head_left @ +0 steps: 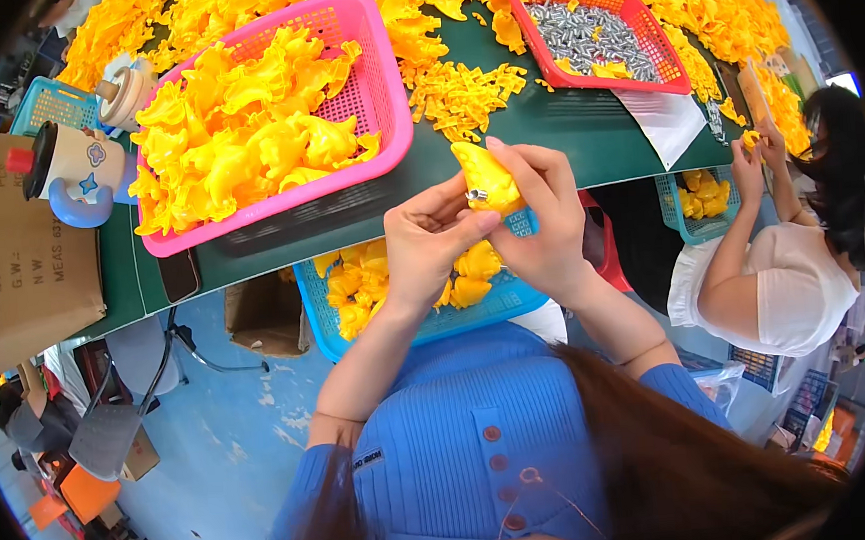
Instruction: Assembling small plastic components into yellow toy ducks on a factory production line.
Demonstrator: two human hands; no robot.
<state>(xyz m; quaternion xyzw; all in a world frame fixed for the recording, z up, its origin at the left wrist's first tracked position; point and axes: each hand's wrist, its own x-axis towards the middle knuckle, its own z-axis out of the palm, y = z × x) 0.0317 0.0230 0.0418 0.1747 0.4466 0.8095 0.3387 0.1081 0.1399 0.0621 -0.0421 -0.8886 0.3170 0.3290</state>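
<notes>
Nearest the lens: blue ribbed top (443, 420) and long brown hair (685, 443), both cut off by the lower edge. Green table (583, 124): largely covered by yellow pieces; far edge lost at the dark lens rim. Pink basket (394, 82): heaped with yellow pieces that hide its floor. Blue basket (456, 320): below the hands, its far side under the table edge, contents partly masked by the forearms. Red basket (620, 84): on the table, silver cylinders inside. Left hand (425, 240) and right hand (549, 212): together, both pinching one yellow piece (489, 179). Piece sits between them, above the thumbs, pointed end up; rear fingertips hidden. Silver part (477, 195): at its lower left side; cannot tell whether seated or loose.
</notes>
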